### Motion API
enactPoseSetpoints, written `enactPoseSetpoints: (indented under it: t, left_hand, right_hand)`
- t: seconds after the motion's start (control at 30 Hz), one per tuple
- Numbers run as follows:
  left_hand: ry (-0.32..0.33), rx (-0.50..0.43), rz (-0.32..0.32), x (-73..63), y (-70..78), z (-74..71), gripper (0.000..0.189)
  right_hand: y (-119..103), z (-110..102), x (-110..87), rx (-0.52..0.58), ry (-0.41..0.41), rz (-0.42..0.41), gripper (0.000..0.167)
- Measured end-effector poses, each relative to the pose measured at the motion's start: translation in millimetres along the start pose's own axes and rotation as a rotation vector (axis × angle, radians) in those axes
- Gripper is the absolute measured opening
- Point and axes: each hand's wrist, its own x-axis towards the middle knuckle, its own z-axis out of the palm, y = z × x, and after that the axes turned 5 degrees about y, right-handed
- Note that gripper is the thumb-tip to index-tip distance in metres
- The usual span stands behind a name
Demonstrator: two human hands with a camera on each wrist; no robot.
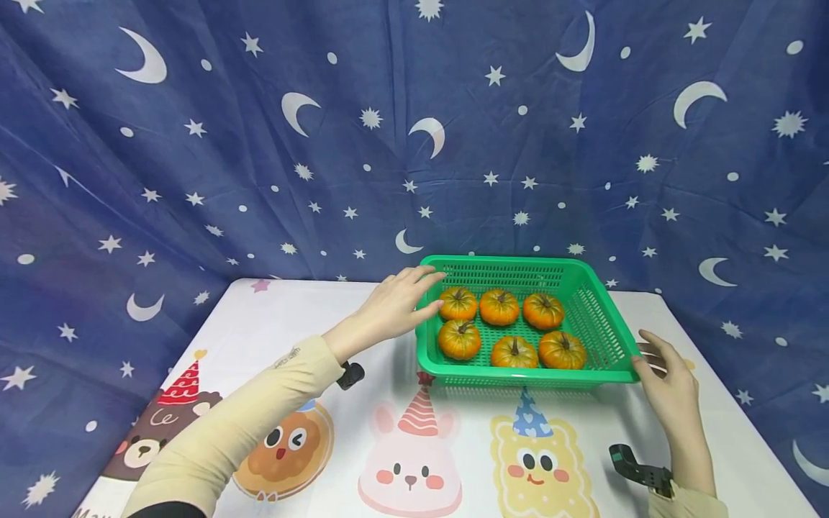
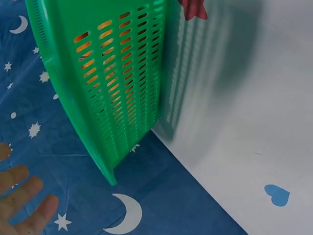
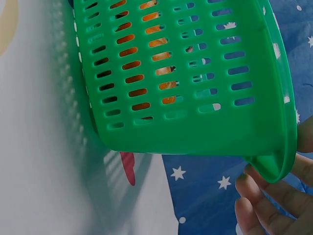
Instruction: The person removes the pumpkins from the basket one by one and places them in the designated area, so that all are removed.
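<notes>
Six pumpkins [image 1: 499,308] rest in the green basket [image 1: 524,374], undersides hidden.

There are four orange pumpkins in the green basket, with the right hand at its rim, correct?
Not four: the head view shows six orange pumpkins in the green basket. The right hand is at its rim, as you say.

Green basket [image 1: 518,375]; orange pumpkins [image 1: 499,309]; blue cloth [image 1: 363,155], white moons, stars.

Head view forward-down, both wrist views close beside the basket [image 1: 518,374].
</notes>
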Motion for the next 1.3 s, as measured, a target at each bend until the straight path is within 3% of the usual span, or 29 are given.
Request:
enactPoseSetpoints:
  t: [0.43,0.9,1.17,1.3]
  left_hand:
    - [-0.088,-0.015,0.102,16.1,5.8,16.7,0.05]
    - [-0.237,-0.084,0.171,32.3,4.8,29.2,0.047]
    - [-0.4,-0.151,0.186,45.0,1.9,35.8,0.055]
    - [-0.492,-0.144,0.189,50.4,0.8,38.1,0.06]
  right_hand:
    - [-0.6,-10.0,-0.6,-0.051,-0.068,0.065,0.044]
    - [4.0,-16.5,-0.2,0.056,-0.148,0.056,0.046]
    - [7.1,-14.4,-1.6,0.243,-0.162,0.052,0.045]
    - [25.7,-8.3,5.9,0.37,-0.18,0.093,0.045]
